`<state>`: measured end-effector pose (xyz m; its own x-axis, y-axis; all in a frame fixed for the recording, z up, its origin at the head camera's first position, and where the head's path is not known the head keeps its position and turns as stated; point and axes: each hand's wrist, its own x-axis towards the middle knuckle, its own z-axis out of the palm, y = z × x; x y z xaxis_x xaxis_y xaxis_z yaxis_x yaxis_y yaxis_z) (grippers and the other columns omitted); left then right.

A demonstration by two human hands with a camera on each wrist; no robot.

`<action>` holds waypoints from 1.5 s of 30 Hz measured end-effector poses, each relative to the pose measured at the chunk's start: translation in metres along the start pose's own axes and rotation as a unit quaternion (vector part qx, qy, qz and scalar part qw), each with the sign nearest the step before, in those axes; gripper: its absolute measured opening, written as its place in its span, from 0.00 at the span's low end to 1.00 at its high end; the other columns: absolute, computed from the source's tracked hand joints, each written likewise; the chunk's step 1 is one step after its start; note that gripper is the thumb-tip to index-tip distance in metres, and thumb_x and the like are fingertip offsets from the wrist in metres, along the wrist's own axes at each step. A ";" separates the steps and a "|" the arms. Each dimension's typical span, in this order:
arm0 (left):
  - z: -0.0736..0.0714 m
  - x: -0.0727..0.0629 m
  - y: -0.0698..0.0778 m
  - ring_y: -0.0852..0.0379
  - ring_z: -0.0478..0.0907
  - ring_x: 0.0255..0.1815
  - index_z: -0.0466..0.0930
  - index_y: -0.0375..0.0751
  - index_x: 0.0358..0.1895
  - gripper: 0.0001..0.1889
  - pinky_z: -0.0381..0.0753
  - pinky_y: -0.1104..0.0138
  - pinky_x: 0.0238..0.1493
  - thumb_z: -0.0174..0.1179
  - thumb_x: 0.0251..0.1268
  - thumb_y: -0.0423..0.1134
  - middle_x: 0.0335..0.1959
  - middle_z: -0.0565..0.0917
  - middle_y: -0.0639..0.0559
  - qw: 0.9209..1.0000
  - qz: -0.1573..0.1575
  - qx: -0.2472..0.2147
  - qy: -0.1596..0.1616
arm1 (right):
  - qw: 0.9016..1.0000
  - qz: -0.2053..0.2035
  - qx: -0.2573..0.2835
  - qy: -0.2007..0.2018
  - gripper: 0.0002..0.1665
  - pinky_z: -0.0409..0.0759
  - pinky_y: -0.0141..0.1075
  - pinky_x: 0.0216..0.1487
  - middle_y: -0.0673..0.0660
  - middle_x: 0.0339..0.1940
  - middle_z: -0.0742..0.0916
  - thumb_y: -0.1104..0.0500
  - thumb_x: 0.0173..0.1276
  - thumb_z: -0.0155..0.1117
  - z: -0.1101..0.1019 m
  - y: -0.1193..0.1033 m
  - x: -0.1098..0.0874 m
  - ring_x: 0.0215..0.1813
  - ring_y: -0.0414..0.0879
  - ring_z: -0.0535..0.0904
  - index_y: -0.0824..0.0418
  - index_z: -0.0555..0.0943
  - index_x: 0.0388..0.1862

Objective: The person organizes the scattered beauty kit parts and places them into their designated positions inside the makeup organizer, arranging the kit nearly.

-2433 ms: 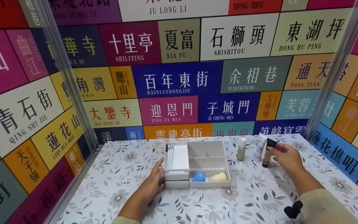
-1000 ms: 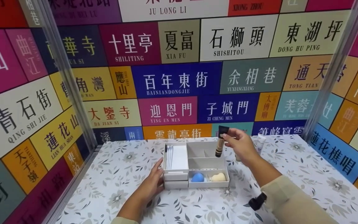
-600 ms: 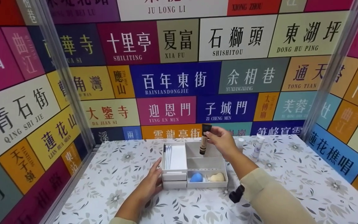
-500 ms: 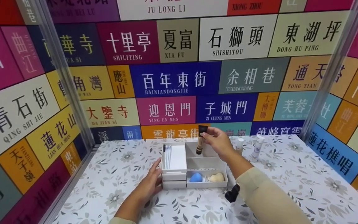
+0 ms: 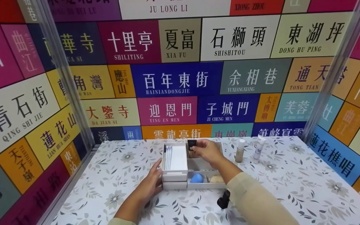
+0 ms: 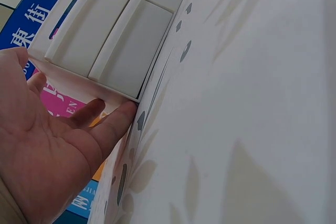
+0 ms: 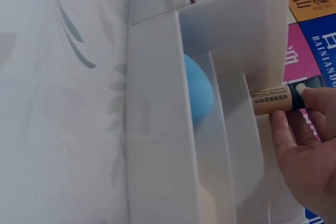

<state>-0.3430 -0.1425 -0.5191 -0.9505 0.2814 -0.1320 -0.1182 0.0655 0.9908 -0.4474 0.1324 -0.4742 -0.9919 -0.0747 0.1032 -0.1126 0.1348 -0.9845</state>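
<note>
My right hand (image 5: 209,152) pinches a beige cosmetic tube by its black cap (image 5: 192,143), at the back compartment of a white desktop organizer (image 5: 175,177). In the right wrist view, the lower part of the tube (image 7: 272,99) has dropped behind a divider, beside the drawer unit's wall. My left hand (image 5: 150,182) rests against the organizer's left side; in the left wrist view its fingers (image 6: 118,124) are extended along the side near the table. A blue makeup sponge (image 5: 197,178) and a cream one (image 5: 216,179) lie in the front compartment. White sticks (image 5: 169,157) lie in the top tray.
Right of the organizer, a small bottle with a white cap (image 5: 239,151) and a white tube (image 5: 259,149) stand on the floral tablecloth (image 5: 292,187). Behind the table rises a wall (image 5: 180,78) of coloured place-name panels, with metal posts (image 5: 333,72) at the corners.
My right hand has carried the beige tube from beside the white tube leftward over the organizer, then lowered it into the back compartment. The left hand has stayed at the organizer's side.
</note>
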 end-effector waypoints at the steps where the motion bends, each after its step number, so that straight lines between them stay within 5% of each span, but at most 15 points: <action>1: -0.001 0.000 0.001 0.26 0.53 0.87 0.43 0.75 0.88 0.33 0.61 0.37 0.84 0.40 0.87 0.62 0.91 0.44 0.39 1.000 -0.004 0.003 0.003 | 1.000 0.001 -0.006 -0.003 0.15 0.91 0.42 0.59 0.64 0.56 0.90 0.63 0.74 0.71 0.002 0.002 0.000 0.53 0.49 0.88 0.67 0.85 0.57; 8: -0.001 0.000 0.002 0.28 0.53 0.88 0.44 0.79 0.87 0.31 0.62 0.37 0.84 0.38 0.86 0.63 0.92 0.44 0.42 1.000 -0.018 0.013 0.005 | 1.000 0.000 0.006 -0.015 0.15 0.91 0.46 0.60 0.66 0.57 0.90 0.65 0.76 0.68 0.008 0.006 -0.002 0.54 0.53 0.90 0.68 0.85 0.58; 21: 0.001 -0.002 -0.003 0.24 0.52 0.87 0.40 0.69 0.89 0.34 0.60 0.35 0.84 0.38 0.88 0.59 0.90 0.43 0.34 1.000 0.022 -0.004 -0.013 | 1.000 -0.005 0.012 -0.008 0.19 0.90 0.46 0.63 0.68 0.59 0.89 0.64 0.74 0.71 -0.003 0.007 -0.007 0.57 0.54 0.90 0.68 0.84 0.61; 30: 0.001 -0.001 -0.004 0.24 0.53 0.86 0.40 0.67 0.89 0.34 0.61 0.35 0.84 0.39 0.89 0.59 0.90 0.43 0.34 1.000 0.027 -0.006 -0.014 | 1.000 -0.002 0.009 0.000 0.24 0.88 0.47 0.66 0.69 0.62 0.88 0.59 0.76 0.70 -0.036 -0.004 -0.023 0.59 0.53 0.89 0.69 0.82 0.66; 37: -0.001 -0.002 -0.003 0.25 0.52 0.87 0.43 0.74 0.88 0.33 0.60 0.37 0.85 0.40 0.87 0.62 0.91 0.41 0.38 1.000 0.009 0.001 -0.006 | 1.000 0.009 -0.011 0.013 0.24 0.90 0.37 0.61 0.66 0.61 0.87 0.59 0.78 0.67 -0.067 -0.005 -0.036 0.54 0.46 0.87 0.69 0.80 0.67; 45: -0.002 -0.002 -0.001 0.27 0.54 0.87 0.44 0.77 0.87 0.32 0.62 0.38 0.84 0.39 0.87 0.63 0.91 0.43 0.39 1.000 0.001 0.014 -0.001 | 0.999 0.013 -0.026 0.030 0.29 0.90 0.32 0.57 0.65 0.63 0.87 0.51 0.80 0.67 -0.111 -0.001 -0.055 0.58 0.50 0.88 0.66 0.78 0.70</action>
<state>-0.3414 -0.1448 -0.5197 -0.9503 0.2826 -0.1307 -0.1088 0.0921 0.9898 -0.3994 0.2462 -0.4627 -0.9961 -0.0118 0.0873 -0.0880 0.1870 -0.9784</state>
